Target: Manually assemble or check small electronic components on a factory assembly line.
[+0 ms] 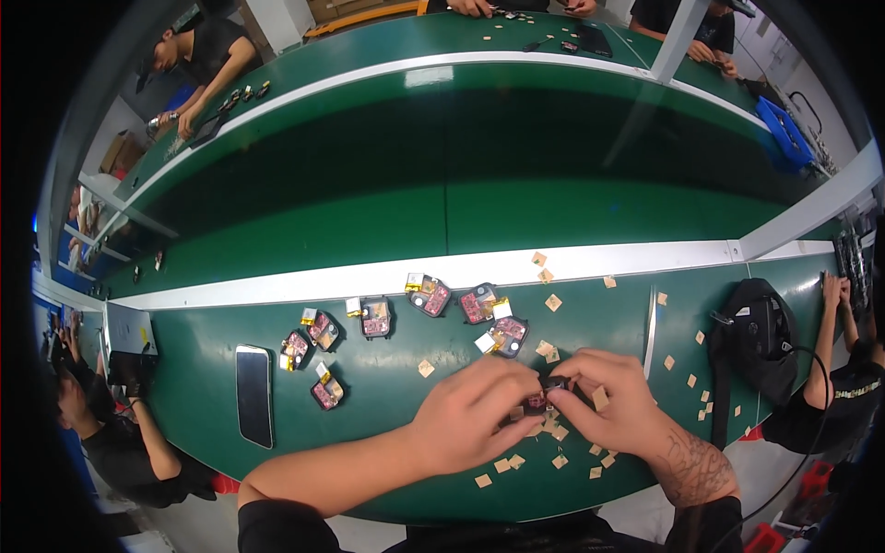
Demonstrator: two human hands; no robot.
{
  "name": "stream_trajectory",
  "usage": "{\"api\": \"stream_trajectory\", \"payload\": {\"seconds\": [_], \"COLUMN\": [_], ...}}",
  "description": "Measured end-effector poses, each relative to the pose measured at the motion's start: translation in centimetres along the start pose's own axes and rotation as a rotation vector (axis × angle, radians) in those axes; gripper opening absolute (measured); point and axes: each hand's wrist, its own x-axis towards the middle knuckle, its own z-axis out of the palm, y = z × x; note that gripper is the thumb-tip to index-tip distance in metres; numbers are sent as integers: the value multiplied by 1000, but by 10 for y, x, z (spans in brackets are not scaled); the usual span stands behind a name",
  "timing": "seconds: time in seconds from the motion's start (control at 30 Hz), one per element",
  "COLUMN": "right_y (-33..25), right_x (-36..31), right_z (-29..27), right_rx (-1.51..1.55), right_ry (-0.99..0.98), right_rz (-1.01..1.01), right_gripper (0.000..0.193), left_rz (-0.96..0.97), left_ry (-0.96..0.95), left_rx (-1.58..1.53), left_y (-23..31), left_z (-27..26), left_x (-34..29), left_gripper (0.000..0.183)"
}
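Between both hands, low in the middle of the head view, is a small black electronic device housing (535,403) with a reddish circuit board inside. My left hand (475,405) pinches it from the left with bent fingers. From the right, my right hand (608,401) closes its thumb and fingers on it, and the fingers hide much of the device. A tan square piece (600,398) shows against my right hand. Beyond the hands lie several similar open housings, among them one (375,316) with a silver battery (354,307) beside it and another at the far side (430,298).
A black phone (254,396) lies at the left. Tan squares (426,368) are scattered around my hands and to the right. A black bag (754,336) rests at the right. Behind the housings runs a white rail (369,276). Other people work around the green table (369,415).
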Motion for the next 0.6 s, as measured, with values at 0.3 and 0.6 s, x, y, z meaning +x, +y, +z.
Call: {"api": "stream_trajectory", "payload": {"seconds": [0.3,0.6], "right_y": [5,9], "right_x": [-1,-1], "right_z": [3,5], "right_rx": [74,130], "right_ry": [79,74], "right_rz": [-45,-34], "right_gripper": [14,12], "left_rz": [-540,-643], "left_ry": [-131,-280], "left_rx": [-461,-390], "left_y": [4,10], "left_z": [-4,-6], "left_x": [14,26], "left_gripper": [49,23]}}
